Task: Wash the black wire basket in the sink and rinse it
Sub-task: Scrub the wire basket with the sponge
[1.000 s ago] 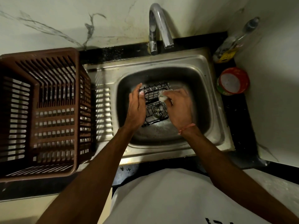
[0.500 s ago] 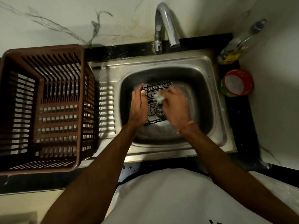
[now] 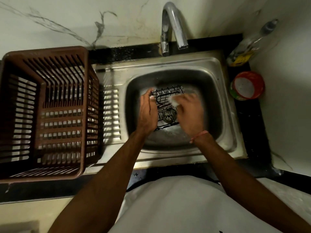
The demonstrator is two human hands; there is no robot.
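Since a second ago the right hand (image 3: 188,113), pinching a pale soapy scrubber (image 3: 174,101), has slid nearer across the black wire basket (image 3: 165,105), which sits inside the stainless steel sink (image 3: 223,105); the left hand (image 3: 149,111) grips the basket's left edge to steady it for scrubbing.

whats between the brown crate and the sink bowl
In the head view, the ribbed steel drainboard of the sink lies between the brown crate and the bowl. Nothing stands on its visible part.
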